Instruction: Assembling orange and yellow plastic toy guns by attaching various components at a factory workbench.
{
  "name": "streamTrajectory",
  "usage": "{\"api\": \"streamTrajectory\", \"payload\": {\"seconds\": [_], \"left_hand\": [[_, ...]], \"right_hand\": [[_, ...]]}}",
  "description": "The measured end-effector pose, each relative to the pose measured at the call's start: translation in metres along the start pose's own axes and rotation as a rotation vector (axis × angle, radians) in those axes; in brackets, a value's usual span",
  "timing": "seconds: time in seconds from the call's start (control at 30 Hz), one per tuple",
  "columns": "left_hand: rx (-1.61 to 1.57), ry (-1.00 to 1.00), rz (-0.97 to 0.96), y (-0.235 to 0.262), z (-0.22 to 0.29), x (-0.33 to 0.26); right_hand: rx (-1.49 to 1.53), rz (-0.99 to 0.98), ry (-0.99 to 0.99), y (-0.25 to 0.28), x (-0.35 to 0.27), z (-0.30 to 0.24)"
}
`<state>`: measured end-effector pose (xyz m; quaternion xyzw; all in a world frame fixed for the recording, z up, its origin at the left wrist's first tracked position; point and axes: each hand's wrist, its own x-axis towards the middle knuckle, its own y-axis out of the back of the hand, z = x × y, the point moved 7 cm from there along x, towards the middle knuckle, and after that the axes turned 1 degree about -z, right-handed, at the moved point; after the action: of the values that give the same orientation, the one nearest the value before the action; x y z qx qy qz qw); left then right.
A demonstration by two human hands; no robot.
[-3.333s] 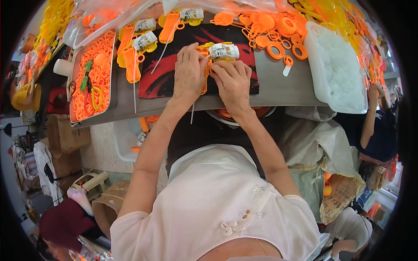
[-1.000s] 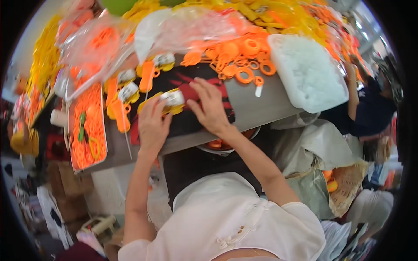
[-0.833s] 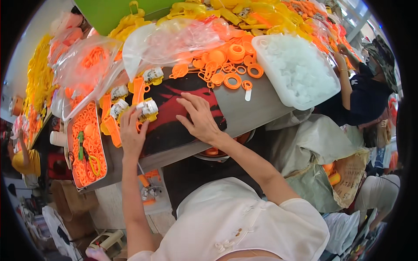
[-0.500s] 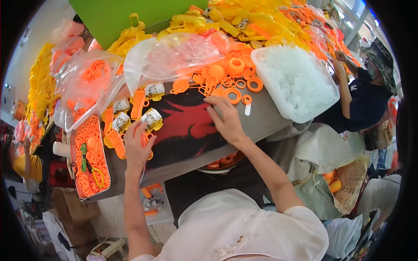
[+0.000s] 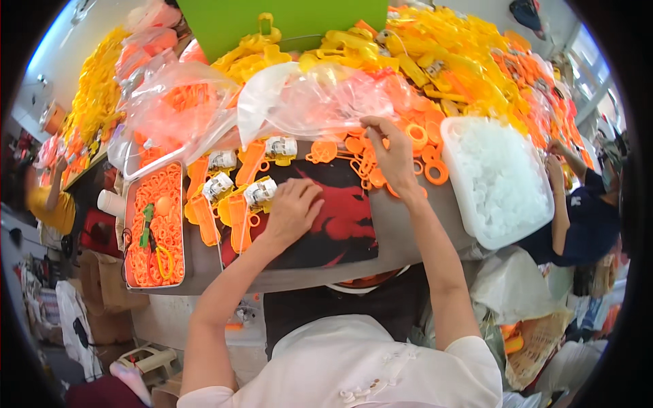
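rings: loose heap of orange plastic rings (image 5: pixel 415 146) at the far edge of the table (image 5: pixel 401 231), right hand is in among them
right hand: right hand (image 5: pixel 391 153) reached out over the rings, fingers curled down and pinching at an orange piece near the edge of the clear bag; can't tell exactly which piece it has
left hand: left hand (image 5: pixel 292 211) flat-ish on the black and red mat (image 5: pixel 340 217), fingers loosely bent, fingertips touching the nearest reel, not really clamped on it
reel: small white-and-yellow reel (image 5: pixel 260 192) just off the left fingertips, sitting on an orange part
more reels: two others (image 5: pixel 219 185) further left of that hand, one more (image 5: pixel 280 146) beyond it
bag: clear plastic bag (image 5: pixel 320 102) with orange stuff inside, just past the right hand
tub: white tub (image 5: pixel 500 180) full of white bits, right of the right hand, close to the rings
tray: metal tray (image 5: pixel 155 228) of orange pieces with a green tool lying in it, well left of the left hand
pile: big yellow and orange heap (image 5: pixel 435 61) behind everything
other person: someone in a dark top (image 5: pixel 588 217) at the far right, past the tub
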<state>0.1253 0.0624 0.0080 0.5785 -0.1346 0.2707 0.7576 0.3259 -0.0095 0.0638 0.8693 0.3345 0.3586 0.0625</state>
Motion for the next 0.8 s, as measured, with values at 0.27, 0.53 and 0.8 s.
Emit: {"api": "streamTrajectory", "payload": {"seconds": [0.27, 0.53, 0.8], "left_hand": [[0.038, 0.005, 0.006, -0.009, 0.004, -0.002], [-0.005, 0.054, -0.002, -0.014, -0.002, 0.002], [-0.04, 0.052, 0.016, -0.025, -0.011, 0.001]], "right_hand": [[0.052, -0.001, 0.076, -0.04, 0.119, 0.019], [-0.613, -0.195, -0.067, -0.178, 0.235, 0.087], [-0.328, 0.241, 0.158, -0.161, 0.242, 0.148]]}}
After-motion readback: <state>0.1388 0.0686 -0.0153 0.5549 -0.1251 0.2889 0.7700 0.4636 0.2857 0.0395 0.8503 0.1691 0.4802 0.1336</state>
